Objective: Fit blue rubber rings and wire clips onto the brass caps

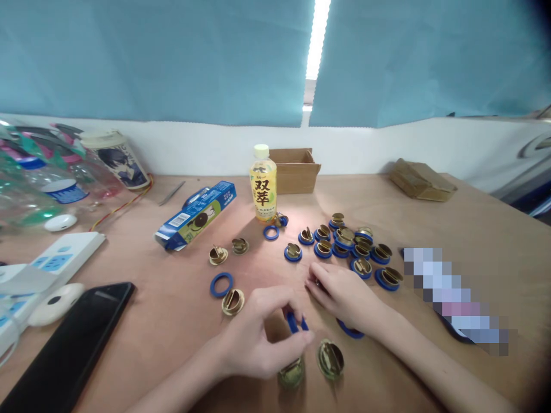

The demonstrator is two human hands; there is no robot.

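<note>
Centrally, head view: left hand pinches a blue ring between thumb and fingers, over the table. Right hand, fingers curled; cannot tell whether it grips anything. Brass fitting lies just right of the left thumb. Blue-ringed pieces cluster beyond the right hand; yellow-labelled bottle stands farther back.

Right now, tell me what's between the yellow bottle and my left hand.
In the head view: a loose blue ring, nearer the bottle than your left hand.
</note>
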